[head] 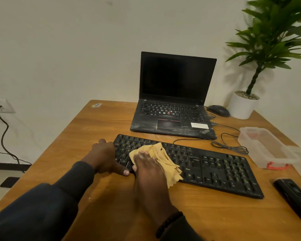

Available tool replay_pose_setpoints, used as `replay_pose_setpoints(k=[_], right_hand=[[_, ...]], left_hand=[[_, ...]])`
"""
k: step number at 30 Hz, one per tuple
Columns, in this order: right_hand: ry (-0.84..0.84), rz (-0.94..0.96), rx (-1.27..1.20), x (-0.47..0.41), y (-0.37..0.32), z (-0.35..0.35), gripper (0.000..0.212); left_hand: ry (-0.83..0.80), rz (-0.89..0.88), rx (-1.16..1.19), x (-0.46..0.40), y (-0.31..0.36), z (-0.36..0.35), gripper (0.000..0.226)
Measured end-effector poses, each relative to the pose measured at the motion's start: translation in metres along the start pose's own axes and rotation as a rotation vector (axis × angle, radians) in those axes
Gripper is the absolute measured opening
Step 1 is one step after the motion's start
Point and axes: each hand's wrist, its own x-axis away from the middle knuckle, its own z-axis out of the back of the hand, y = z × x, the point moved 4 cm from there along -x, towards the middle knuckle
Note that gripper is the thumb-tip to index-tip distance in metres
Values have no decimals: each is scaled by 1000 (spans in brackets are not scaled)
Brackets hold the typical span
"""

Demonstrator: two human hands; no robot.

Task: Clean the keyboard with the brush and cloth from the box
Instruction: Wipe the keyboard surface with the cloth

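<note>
A black keyboard (215, 167) lies across the middle of the wooden table (97, 126). A crumpled yellow cloth (161, 158) lies on its left half. My right hand (149, 169) lies flat on the cloth and presses it onto the keys, fingers straight. My left hand (105, 156) grips the keyboard's left end, thumb along its front edge. The clear plastic box (266, 146) stands to the right of the keyboard. A black brush-like object (293, 195) lies at the table's right edge.
An open black laptop (174, 105) stands behind the keyboard with a black mouse (218, 110) and a white-potted plant (243, 106) to its right. A coiled cable (229, 146) lies between laptop and box. A cord hangs from a wall socket (3, 106) on the left.
</note>
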Motion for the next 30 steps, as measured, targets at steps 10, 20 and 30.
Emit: replay_pose_setpoints(k=[10,20,30], right_hand=[[16,-345,-619,-7,23,64,33],[477,-755,-821,-11,90,80,29],[-101,-249,18,-46,70,41,39]], left_hand=[[109,-28,37,19,-8,-17,111],[161,-123,114,19,3,-25,126],[266,-60,149,29,19,-41,127]])
